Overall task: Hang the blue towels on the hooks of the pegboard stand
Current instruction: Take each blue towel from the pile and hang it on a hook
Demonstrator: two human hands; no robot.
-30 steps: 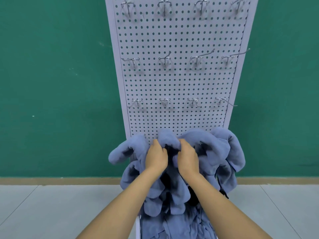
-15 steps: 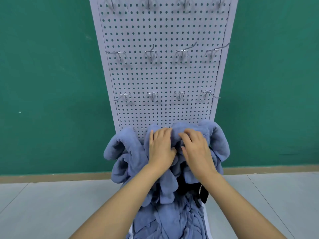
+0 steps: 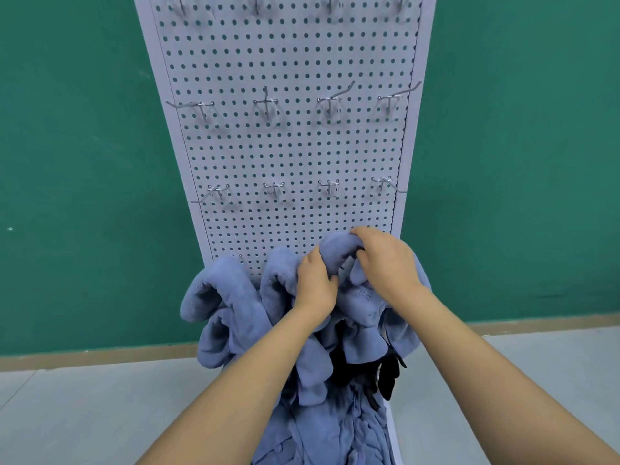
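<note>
Now my left grip [image 3: 315, 283] and right grip [image 3: 385, 263] both clamp folds of the blue towels [image 3: 228, 307], bunched low-centre against the pegboard [image 3: 292, 152].

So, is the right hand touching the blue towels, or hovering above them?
Touching. The head view shows the right hand curled over the top fold of the blue towels, no gap.
</note>
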